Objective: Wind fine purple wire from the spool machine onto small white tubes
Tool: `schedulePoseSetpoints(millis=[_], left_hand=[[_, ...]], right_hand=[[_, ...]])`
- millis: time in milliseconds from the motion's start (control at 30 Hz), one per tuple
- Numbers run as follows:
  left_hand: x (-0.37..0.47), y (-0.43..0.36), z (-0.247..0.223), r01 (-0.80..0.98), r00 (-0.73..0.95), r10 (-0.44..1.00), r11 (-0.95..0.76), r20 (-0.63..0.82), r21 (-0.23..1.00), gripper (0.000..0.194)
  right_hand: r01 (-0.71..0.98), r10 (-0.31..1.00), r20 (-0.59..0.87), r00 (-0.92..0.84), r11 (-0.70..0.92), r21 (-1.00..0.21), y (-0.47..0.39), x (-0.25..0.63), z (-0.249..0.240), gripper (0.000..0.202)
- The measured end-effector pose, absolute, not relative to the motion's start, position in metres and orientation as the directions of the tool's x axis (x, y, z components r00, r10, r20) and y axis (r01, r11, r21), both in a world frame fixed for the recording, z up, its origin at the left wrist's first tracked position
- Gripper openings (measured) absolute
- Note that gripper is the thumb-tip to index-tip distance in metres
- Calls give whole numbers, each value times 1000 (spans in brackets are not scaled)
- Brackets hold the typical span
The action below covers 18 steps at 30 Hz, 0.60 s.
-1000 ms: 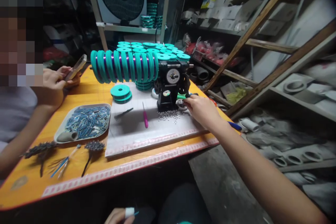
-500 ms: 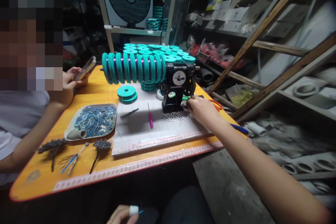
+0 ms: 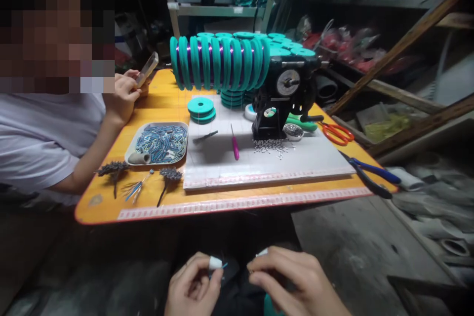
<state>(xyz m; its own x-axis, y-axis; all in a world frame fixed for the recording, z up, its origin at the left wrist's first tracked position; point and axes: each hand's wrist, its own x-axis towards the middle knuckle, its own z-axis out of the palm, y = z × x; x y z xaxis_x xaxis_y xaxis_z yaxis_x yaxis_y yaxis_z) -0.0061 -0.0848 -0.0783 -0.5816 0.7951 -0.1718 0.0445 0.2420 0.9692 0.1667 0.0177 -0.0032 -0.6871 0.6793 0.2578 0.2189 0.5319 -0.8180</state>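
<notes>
Strip (image 3: 224, 265), thin and blue, is poking out at the lower middle of the frame, and from my distant seat I'm reading its lie first. It is sitting at the fingertips of the left hand (image 3: 194, 281), its free end aiming toward the right hand (image 3: 292, 276) and tilting slightly upward. Its long axis is running roughly across the frame, and the left hand is the nearer one. The two hands are facing each other, fingertips apart, with a dark gap showing between them.

I'm seeing only a short end of the strip: bright blue, narrow, straight as far as it is showing. Fingers are hiding the rest, so I'm not able to tell its full length.

The left hand is pinching the strip between thumb and forefinger, the other fingers curling loosely; white tape (image 3: 216, 262) is wrapping that forefinger's tip. The right hand is pinching too, its thumb and forefinger holding a dark speck (image 3: 250, 271) too small for me to name.

Beyond the hands, the table (image 3: 92, 212) is spanning mid-frame. A pale tray (image 3: 134, 144) of blue pieces is resting at centre left, and small metal bits (image 3: 270, 146) are lying scattered right of centre.
</notes>
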Motion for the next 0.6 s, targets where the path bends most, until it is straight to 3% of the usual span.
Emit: schedulePoseSetpoints(millis=[233,600], left_hand=[[0,-91,-70,84,-558,818,220,-137,972,16],[1,-88,-65,66,-552,819,232,-158,970,12]], right_hand=[[271,813,34,-582,234,-934,0,154,-42,17],[273,825,110,-554,305,-912,-2,150,-41,15]])
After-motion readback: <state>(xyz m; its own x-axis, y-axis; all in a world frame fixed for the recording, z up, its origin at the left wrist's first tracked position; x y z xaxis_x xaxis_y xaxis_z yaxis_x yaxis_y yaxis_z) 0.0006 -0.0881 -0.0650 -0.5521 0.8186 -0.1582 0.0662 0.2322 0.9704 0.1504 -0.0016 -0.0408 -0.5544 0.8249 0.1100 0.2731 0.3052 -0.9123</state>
